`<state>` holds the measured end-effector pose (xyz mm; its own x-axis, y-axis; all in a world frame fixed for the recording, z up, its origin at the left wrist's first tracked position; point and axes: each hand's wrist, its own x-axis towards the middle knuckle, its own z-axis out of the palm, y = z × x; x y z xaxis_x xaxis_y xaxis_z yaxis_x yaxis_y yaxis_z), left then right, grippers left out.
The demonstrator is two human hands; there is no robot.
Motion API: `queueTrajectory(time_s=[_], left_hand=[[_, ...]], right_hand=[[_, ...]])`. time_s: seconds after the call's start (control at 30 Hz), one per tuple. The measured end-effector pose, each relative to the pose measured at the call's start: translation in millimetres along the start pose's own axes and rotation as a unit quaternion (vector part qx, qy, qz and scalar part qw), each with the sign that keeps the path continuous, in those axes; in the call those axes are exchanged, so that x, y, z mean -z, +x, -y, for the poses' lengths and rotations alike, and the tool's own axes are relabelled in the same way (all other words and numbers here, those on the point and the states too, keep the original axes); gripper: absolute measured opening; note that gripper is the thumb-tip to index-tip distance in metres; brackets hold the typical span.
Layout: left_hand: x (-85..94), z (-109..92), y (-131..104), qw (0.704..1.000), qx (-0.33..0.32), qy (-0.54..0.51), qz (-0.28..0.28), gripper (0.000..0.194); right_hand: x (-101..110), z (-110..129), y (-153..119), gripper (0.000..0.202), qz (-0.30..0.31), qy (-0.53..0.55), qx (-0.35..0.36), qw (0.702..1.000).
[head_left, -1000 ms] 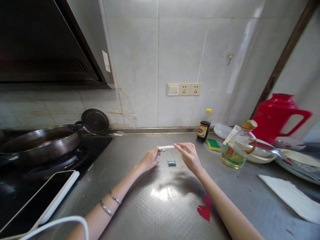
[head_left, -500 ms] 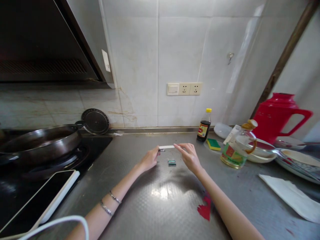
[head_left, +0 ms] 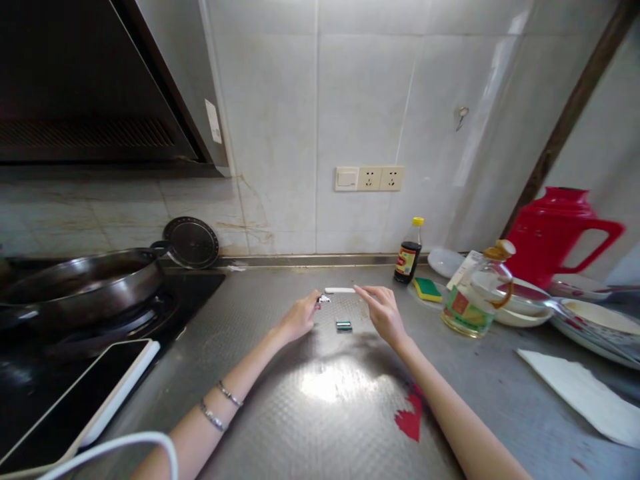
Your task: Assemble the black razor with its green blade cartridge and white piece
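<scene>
My left hand (head_left: 300, 316) is closed in a pinch on a small silver-and-dark piece (head_left: 325, 299), whose kind is too small to make out. A slim white stick (head_left: 340, 290) runs level just beyond it, its left end free. The fingertips of my right hand (head_left: 385, 311) are closed on the stick's right end; whether the stick also rests on the counter I cannot tell. Between and nearer than my hands, a pair of small green-and-silver batteries (head_left: 344, 325) lies side by side on the metal counter (head_left: 280, 413).
On the right stand a soy sauce bottle (head_left: 407, 257), a sponge (head_left: 427, 289), an oil bottle (head_left: 470, 303), a red thermos (head_left: 553, 230) and stacked bowls. A pan (head_left: 85, 287) sits on the stove at left, with a phone (head_left: 85, 407) in front.
The white stick has shifted slightly right with my right hand, and its left end has come away from my left hand. The silver piece in my left hand shows more clearly.
</scene>
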<state>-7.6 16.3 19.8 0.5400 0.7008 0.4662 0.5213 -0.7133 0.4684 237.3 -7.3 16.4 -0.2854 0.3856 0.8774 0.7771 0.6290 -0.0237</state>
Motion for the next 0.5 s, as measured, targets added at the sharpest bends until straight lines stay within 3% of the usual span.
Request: queueTrajectory(time_s=[0.27, 0.5], left_hand=[[0.2, 1, 0, 1.000, -0.004, -0.027, -0.010, 0.019], [-0.2, 2, 0, 0.999, 0.010, -0.034, -0.016, 0.014]], right_hand=[[5, 6, 6, 0.052, 0.012, 0.005, 0.031, 0.999], [10, -3, 6, 0.050, -0.016, -0.016, 0.011, 1.000]])
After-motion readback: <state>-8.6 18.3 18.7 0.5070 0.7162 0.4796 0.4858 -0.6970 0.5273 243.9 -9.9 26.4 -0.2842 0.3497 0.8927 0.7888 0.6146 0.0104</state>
